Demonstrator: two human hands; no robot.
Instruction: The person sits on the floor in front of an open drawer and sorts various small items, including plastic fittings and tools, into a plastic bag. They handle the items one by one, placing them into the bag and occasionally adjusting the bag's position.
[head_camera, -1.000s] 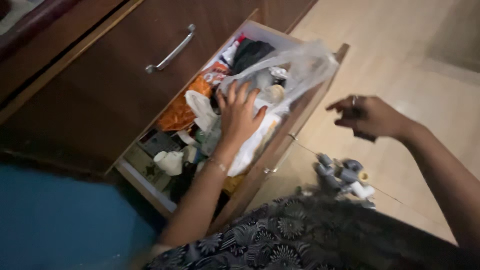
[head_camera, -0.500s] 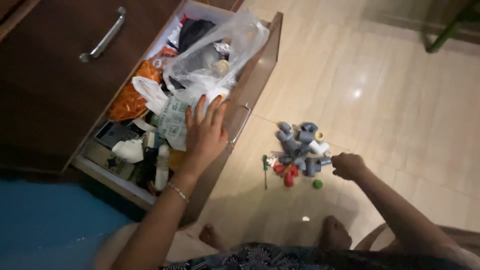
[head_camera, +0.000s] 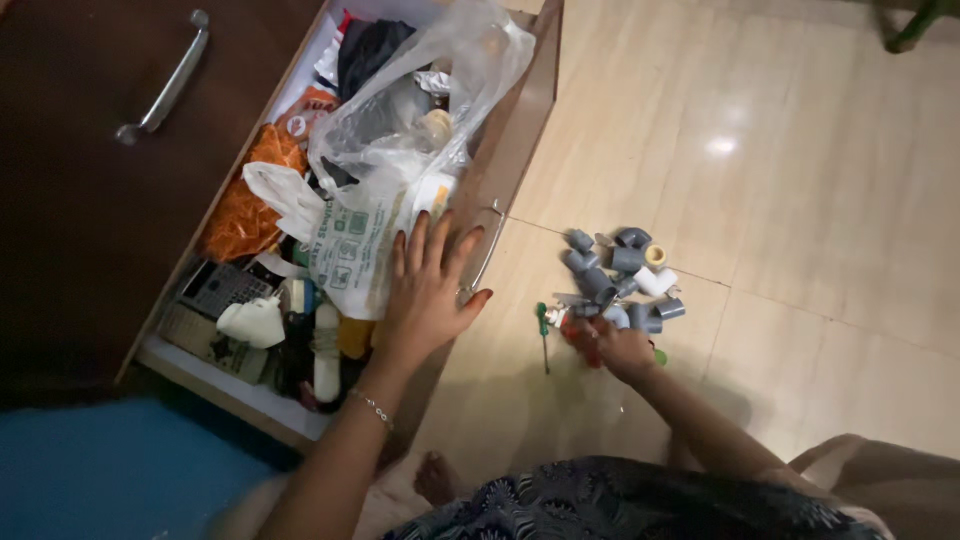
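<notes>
— What is the left hand (head_camera: 432, 290) doing?
— It lies flat, fingers spread, on the front edge of the open drawer (head_camera: 520, 130), touching a printed plastic bag (head_camera: 355, 240).
— And the right hand (head_camera: 622, 348)?
— Curled low on the floor (head_camera: 800, 200) at the pile of grey pipe fittings (head_camera: 620, 270), by the green screwdriver (head_camera: 543, 330). Whether it grips anything, I cannot tell.

A heap of small grey plastic pipe fittings (head_camera: 620, 280) is lying on the pale tiled floor — elbows and couplers jumbled together, one white piece and one cream ring among them. A green-handled screwdriver (head_camera: 543, 330) is lying just beside the heap, pointing away from it.
</notes>
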